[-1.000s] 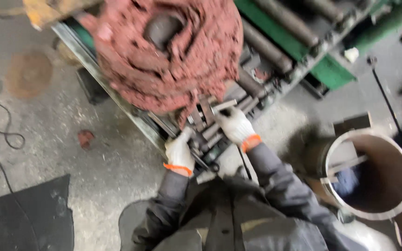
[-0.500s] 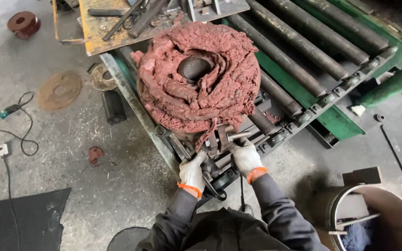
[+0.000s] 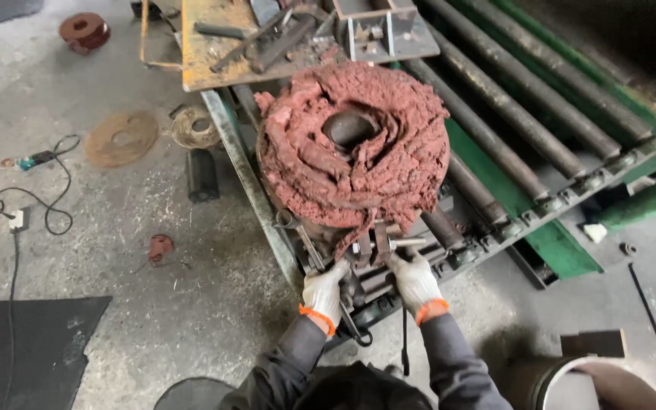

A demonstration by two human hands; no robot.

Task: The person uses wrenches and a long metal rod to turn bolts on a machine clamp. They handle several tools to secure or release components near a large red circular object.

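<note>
1. I see a big round casting (image 3: 354,156), crusted all over in rough reddish-brown material that lies in thick, curling ridges spiralling around a dark, smooth hub at its centre.
2. It sits on the near end of a roller conveyor (image 3: 510,106) with grey steel rollers and a green frame, just below a yellow-topped workbench (image 3: 214,45) strewn with metal bars.
3. At the casting's near edge a flange with two lugs juts out, and a bolt (image 3: 404,243) passes through it sideways.
4. My left hand (image 3: 326,290), in a white glove with an orange cuff, is closed around the shaft of a long wrench (image 3: 316,262) whose ring end lies against the casting's lower left side.
5. My right hand (image 3: 414,279), gloved the same way, presses on the flange just below the bolt; its fingers are curled, but I cannot tell whether they actually clasp anything.
6. On the concrete floor to the left lie a rusty disc (image 3: 121,138), a ring (image 3: 195,126), a dark cylinder (image 3: 202,175) and a black cable (image 3: 32,201).
7. A black mat (image 3: 24,345) lies at lower left, and a pale round drum (image 3: 609,383) stands at lower right.
</note>
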